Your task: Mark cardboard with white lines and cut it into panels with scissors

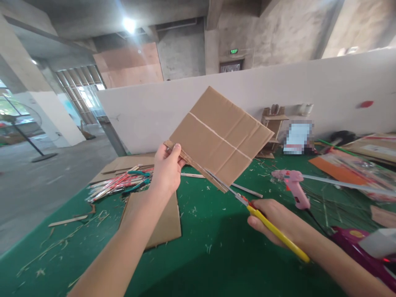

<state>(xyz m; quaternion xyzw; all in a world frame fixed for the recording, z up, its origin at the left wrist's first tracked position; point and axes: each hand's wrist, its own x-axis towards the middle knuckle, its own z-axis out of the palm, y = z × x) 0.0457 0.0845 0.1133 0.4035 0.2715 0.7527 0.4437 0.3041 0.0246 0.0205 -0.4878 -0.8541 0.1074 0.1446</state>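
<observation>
My left hand (168,167) pinches the left corner of a square cardboard piece (219,136), thumb on its face, holding it tilted above the table. A pale line and a few creases cross the cardboard. In my right hand (272,216) is a pair of scissors (272,231) with yellow handles. Its blades lie along the lower edge of the cardboard, near the bottom corner. Beneath my left forearm, another cardboard sheet (163,222) rests on the green table (216,255).
A pink glue gun (295,187) lies to the right, with a purple device (355,251) nearer me. Wrapped sticks (117,183) and teal-handled pliers (139,181) are at left. A small cardboard stand (272,128) rises by the white partition (148,111). Scraps litter the table.
</observation>
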